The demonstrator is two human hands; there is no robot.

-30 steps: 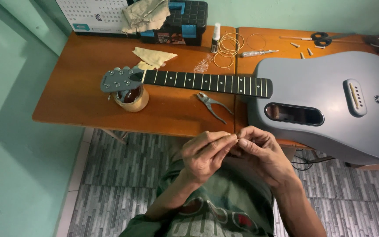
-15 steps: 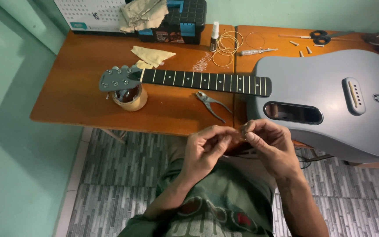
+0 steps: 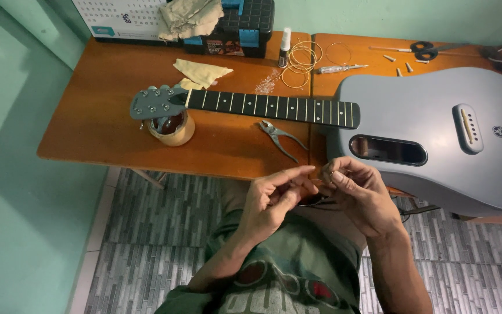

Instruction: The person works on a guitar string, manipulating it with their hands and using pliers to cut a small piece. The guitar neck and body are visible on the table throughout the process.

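Note:
Over my lap, just below the table's front edge, my left hand (image 3: 273, 199) and my right hand (image 3: 360, 195) meet fingertip to fingertip. They pinch a thin guitar string (image 3: 312, 201), of which a small dark loop shows between them. A grey acoustic guitar (image 3: 437, 136) without strings lies across the wooden table (image 3: 100, 110). Its dark neck (image 3: 274, 106) points left, and its headstock (image 3: 153, 103) rests on a roll of tape (image 3: 172, 129). Small pliers (image 3: 280, 136) lie on the table just beyond my hands.
Coiled strings (image 3: 302, 58), a small bottle (image 3: 285, 45), a screwdriver (image 3: 335, 68), scissors (image 3: 428, 50) and several bridge pins (image 3: 402, 63) lie at the back. A black-and-blue toolbox (image 3: 245, 26) with a rag (image 3: 190, 16) on it stands behind a yellow cloth (image 3: 201, 72). Grey tiled floor lies below.
My fingers have shifted on the string and my right hand has drifted slightly to the right. Nothing on the table has moved.

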